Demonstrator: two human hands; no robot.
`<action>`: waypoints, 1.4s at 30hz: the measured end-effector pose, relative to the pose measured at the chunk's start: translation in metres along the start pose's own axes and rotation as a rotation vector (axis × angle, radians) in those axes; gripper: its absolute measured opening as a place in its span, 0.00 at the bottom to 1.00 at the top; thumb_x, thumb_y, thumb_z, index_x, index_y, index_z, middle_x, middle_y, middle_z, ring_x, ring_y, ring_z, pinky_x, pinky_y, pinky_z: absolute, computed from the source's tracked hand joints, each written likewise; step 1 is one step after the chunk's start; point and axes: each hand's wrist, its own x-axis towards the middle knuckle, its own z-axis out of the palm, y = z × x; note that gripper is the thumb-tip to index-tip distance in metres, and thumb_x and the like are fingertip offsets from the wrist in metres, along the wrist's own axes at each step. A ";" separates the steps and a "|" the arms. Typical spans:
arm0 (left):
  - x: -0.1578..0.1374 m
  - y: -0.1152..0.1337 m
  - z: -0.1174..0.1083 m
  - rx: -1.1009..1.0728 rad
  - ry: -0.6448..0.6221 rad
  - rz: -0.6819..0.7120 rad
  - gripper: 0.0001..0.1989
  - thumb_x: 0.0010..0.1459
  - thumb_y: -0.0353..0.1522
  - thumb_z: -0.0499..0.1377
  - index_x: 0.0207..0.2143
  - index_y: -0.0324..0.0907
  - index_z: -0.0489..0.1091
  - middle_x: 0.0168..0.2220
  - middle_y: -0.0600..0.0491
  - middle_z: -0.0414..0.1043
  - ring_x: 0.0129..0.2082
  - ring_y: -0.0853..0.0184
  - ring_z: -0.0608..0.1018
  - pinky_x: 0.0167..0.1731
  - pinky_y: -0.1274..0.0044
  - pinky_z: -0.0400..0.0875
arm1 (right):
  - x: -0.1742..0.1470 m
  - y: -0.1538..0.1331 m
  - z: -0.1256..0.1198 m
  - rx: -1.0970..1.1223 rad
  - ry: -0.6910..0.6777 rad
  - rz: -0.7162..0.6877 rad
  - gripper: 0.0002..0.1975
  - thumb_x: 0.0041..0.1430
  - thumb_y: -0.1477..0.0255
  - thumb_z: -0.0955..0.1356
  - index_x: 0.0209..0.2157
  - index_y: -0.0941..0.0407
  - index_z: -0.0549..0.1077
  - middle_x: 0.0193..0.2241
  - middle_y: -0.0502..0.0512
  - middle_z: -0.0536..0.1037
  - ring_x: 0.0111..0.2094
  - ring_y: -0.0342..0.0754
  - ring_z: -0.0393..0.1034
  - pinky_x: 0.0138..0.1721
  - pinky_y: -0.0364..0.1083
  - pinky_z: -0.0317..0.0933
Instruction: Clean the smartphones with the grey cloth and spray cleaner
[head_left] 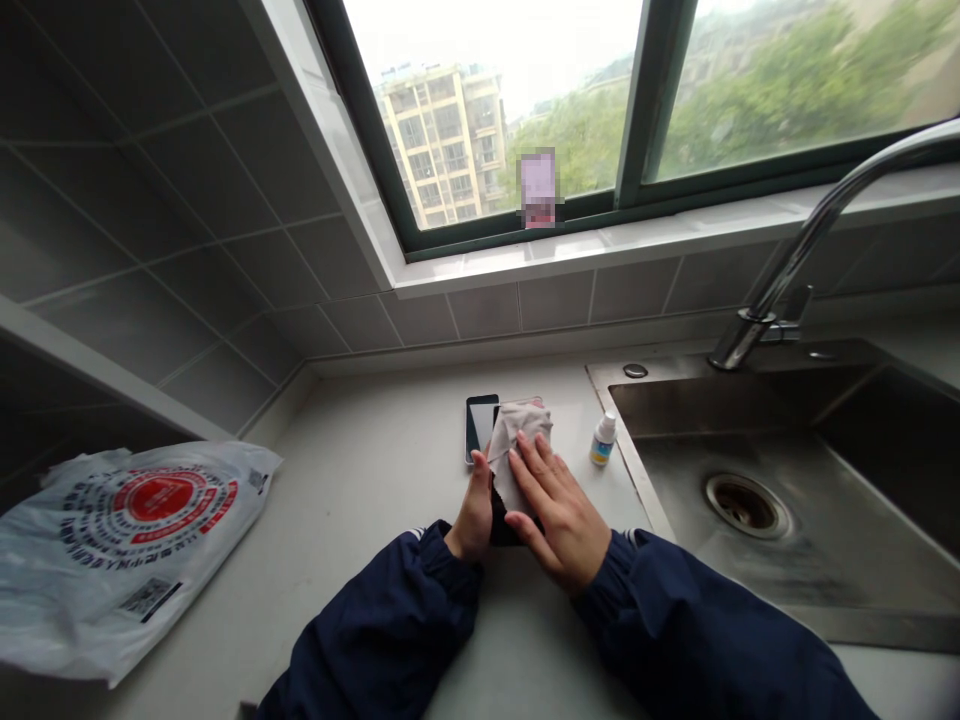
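My left hand (472, 515) grips the left edge of a black, flat device (508, 528) that looks like a phone, its thumb pointing up along the side. Over most of it lies a pale grey cloth (519, 425), so its face is largely hidden. Flat on the cloth rests my right hand (562, 510), fingers stretched out and slightly apart. Just behind, on the counter, lies a phone (481, 425) with a dark frame and a reflecting screen. To the right stands a small white bottle (602, 440) with a blue and yellow label.
A steel sink (652, 490) with a chrome faucet (787, 240) is at the right. On the left, a white plastic bag (97, 620) with red and black print lies on the pale counter (360, 440). A tiled wall and a window (510, 237) are behind.
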 end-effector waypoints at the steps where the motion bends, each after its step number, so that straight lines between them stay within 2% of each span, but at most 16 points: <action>1: 0.000 0.000 -0.002 -0.041 0.028 -0.039 0.37 0.65 0.54 0.46 0.63 0.37 0.64 0.63 0.42 0.65 0.68 0.54 0.59 0.69 0.65 0.46 | -0.002 -0.003 0.002 0.002 -0.021 -0.015 0.32 0.70 0.62 0.60 0.69 0.64 0.52 0.70 0.67 0.48 0.71 0.65 0.37 0.64 0.66 0.54; 6: -0.004 0.005 0.001 -0.195 0.156 -0.145 0.47 0.59 0.62 0.42 0.60 0.33 0.66 0.57 0.36 0.70 0.63 0.47 0.67 0.65 0.59 0.54 | -0.008 -0.014 0.006 0.017 -0.108 -0.069 0.32 0.68 0.63 0.63 0.68 0.64 0.56 0.70 0.66 0.49 0.71 0.64 0.40 0.64 0.63 0.55; 13: -0.002 0.014 0.009 -0.177 0.219 -0.011 0.41 0.60 0.60 0.47 0.65 0.44 0.59 0.57 0.40 0.71 0.57 0.48 0.74 0.59 0.56 0.62 | -0.007 -0.020 0.001 -0.024 -0.120 -0.076 0.30 0.67 0.63 0.63 0.66 0.63 0.60 0.68 0.66 0.56 0.69 0.65 0.47 0.63 0.65 0.56; 17: -0.001 0.020 0.006 -0.149 0.230 -0.022 0.42 0.58 0.61 0.46 0.65 0.45 0.59 0.55 0.40 0.72 0.53 0.48 0.76 0.56 0.54 0.65 | -0.006 -0.024 -0.002 0.014 -0.080 -0.116 0.28 0.67 0.62 0.64 0.61 0.65 0.67 0.65 0.70 0.63 0.67 0.65 0.54 0.63 0.61 0.59; 20: 0.000 0.023 0.003 -0.145 0.213 -0.088 0.45 0.56 0.64 0.45 0.63 0.42 0.61 0.52 0.38 0.74 0.51 0.47 0.77 0.55 0.54 0.65 | -0.006 -0.026 -0.004 0.027 -0.058 -0.113 0.26 0.67 0.62 0.64 0.59 0.65 0.70 0.62 0.71 0.66 0.64 0.64 0.59 0.62 0.60 0.61; 25: -0.002 0.019 0.003 -0.131 0.177 -0.116 0.48 0.55 0.64 0.44 0.60 0.35 0.64 0.47 0.36 0.76 0.50 0.46 0.78 0.57 0.55 0.64 | -0.006 -0.026 -0.006 0.043 -0.083 -0.100 0.26 0.67 0.63 0.65 0.60 0.64 0.68 0.65 0.70 0.62 0.68 0.65 0.51 0.63 0.62 0.59; 32: -0.006 0.012 0.006 -0.162 0.145 -0.166 0.50 0.54 0.66 0.44 0.59 0.33 0.66 0.47 0.35 0.76 0.53 0.44 0.75 0.58 0.54 0.62 | -0.007 -0.022 -0.001 0.036 -0.094 -0.064 0.28 0.66 0.63 0.65 0.63 0.62 0.65 0.67 0.68 0.58 0.69 0.66 0.46 0.64 0.64 0.57; 37: -0.007 0.005 0.006 -0.237 0.104 -0.183 0.46 0.58 0.63 0.43 0.55 0.32 0.70 0.53 0.37 0.74 0.61 0.48 0.69 0.64 0.61 0.56 | -0.005 -0.021 -0.001 0.024 -0.091 -0.043 0.28 0.67 0.65 0.64 0.65 0.63 0.63 0.69 0.67 0.54 0.70 0.66 0.43 0.64 0.64 0.56; 42: -0.009 -0.002 0.006 -0.286 0.086 -0.201 0.44 0.59 0.61 0.44 0.57 0.35 0.70 0.58 0.38 0.70 0.65 0.48 0.64 0.66 0.60 0.51 | -0.004 -0.015 0.001 0.002 -0.047 0.000 0.29 0.68 0.64 0.62 0.66 0.62 0.60 0.69 0.66 0.51 0.70 0.66 0.40 0.63 0.66 0.56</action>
